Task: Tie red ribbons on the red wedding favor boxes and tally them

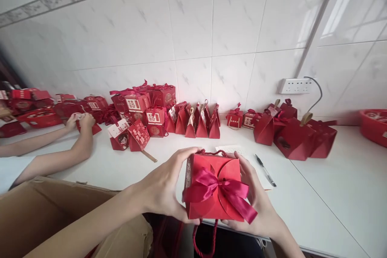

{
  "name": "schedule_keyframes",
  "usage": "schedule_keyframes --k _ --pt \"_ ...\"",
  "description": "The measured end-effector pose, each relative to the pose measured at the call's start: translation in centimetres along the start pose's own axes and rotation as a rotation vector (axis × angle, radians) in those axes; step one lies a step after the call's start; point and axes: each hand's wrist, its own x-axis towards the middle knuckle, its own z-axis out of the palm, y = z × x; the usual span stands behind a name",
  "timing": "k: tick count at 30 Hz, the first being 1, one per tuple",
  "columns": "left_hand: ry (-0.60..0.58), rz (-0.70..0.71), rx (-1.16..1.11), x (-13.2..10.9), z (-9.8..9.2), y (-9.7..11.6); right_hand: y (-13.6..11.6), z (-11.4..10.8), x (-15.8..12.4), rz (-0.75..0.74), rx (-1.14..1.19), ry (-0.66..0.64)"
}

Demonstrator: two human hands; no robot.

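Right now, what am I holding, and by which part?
A red box with a pink bow, held by its opposite sides between your left hand and right hand.

Bright, diffuse light; glare streaks on tiled wall (pixel 232 24), above and right of right hand (pixel 259 209); edges stretched, soft.

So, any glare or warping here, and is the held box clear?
Head view: glare streaks the tiled wall at upper right; head view: objects look stretched toward the edges, like the right-hand red basin; head view: box and bow look fairly clear.
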Motion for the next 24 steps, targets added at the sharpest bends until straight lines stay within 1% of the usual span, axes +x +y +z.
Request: schedule_keyframes --k 2,3,5,6,7,9,10,11,12,14,16,17,19,21,22,24 --pt "0.030 -0.027 -0.128 0.1 0.2 0.9 0.3 -0.1 -0.5 -0.017 -0.041 0.051" --pt "0.087 -0.033 -0.191 0.1 0.4 1.4 0.5 -0.1 -0.8 -0.035 -0.069 0.084" --pt "0.251 -0.059 -0.246 0.3 0.6 2.3 0.8 -0.1 -1.3 -0.077 -0.125 0.157" --pt "0.310 -0.091 -0.232 0.5 0.7 2.7 0.9 -0.1 -1.5 -0.091 -0.147 0.188" --pt "0.342 -0.132 -0.198 0.7 0.8 3.0 0.9 -0.1 -1.6 -0.102 -0.162 0.211" --pt "0.339 -0.191 -0.106 1.2 0.9 3.6 0.7 0.0 -1.6 -0.113 -0.177 0.228" --pt "0.332 -0.183 -0.065 1.5 0.9 4.0 0.5 0.0 -1.6 -0.119 -0.180 0.226" --pt "0.338 -0.144 -0.027 1.6 0.9 4.3 0.4 0.0 -1.6 -0.124 -0.178 0.225" --pt "0.346 -0.066 0.012 1.7 1.0 4.7 0.3 0.0 -1.6 -0.126 -0.174 0.226" --pt "0.340 0.140 0.106 1.8 1.2 5.5 0.1 0.1 -1.6 -0.131 -0.171 0.246" --pt "0.349 0.263 0.219 1.6 1.7 6.3 0.0 0.2 -1.7 -0.148 -0.183 0.287" --pt "0.376 0.308 0.272 1.5 2.0 6.5 0.0 0.3 -1.7 -0.164 -0.191 0.311" --pt "0.470 0.420 0.342 1.5 2.6 6.8 -0.1 0.4 -1.8 -0.194 -0.201 0.349" --pt "0.519 0.550 0.371 1.7 3.0 6.8 -0.2 0.4 -1.9 -0.208 -0.207 0.374" --pt "0.533 0.576 0.377 1.9 3.1 6.8 -0.3 0.4 -1.9 -0.204 -0.215 0.379" --pt "0.556 0.567 0.388 2.1 3.1 6.7 -0.4 0.3 -2.0 -0.187 -0.240 0.381"
